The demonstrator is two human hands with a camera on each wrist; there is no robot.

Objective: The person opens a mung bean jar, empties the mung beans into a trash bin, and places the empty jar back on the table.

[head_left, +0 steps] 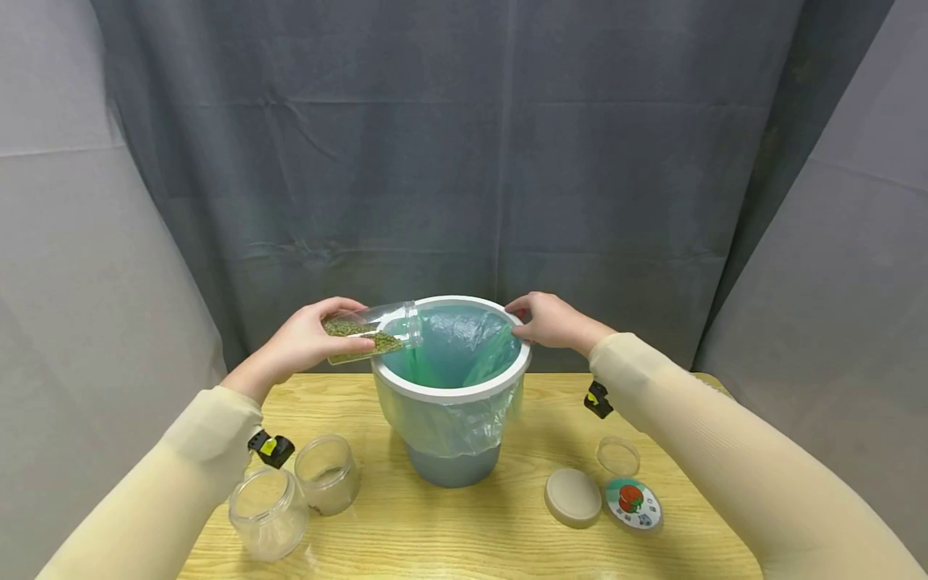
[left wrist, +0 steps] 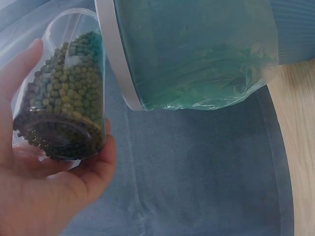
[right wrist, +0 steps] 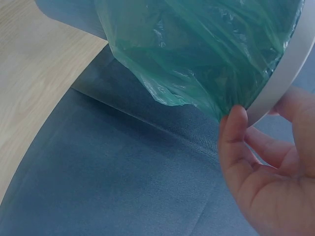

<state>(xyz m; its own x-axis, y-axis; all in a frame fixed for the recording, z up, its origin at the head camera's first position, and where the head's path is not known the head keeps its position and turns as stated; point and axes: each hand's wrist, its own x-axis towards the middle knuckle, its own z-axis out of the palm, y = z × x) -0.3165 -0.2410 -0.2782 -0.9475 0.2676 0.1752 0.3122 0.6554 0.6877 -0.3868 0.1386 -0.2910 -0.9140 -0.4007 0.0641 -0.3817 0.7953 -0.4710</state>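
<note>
My left hand (head_left: 308, 342) grips a clear jar (head_left: 395, 320) tipped on its side, its mouth over the left rim of a trash can. Green beans (left wrist: 74, 88) lie along the lower side of the jar. The blue-grey trash can (head_left: 453, 466) has a white rim (head_left: 435, 395) and a thin green plastic bag (head_left: 464, 427) folded down over its outside. At the right side of the rim, my right hand (head_left: 554, 321) pinches the rim and bag edge, fingers (right wrist: 236, 132) on the outside in the right wrist view.
Two open clear jars, one nearer (head_left: 270, 515) and one farther (head_left: 328, 475), stand at the table's left. On the right lie a beige lid (head_left: 573, 498), a round lid with a tomato picture (head_left: 633, 505) and a clear disc (head_left: 618, 457). A grey curtain (head_left: 435, 161) hangs behind.
</note>
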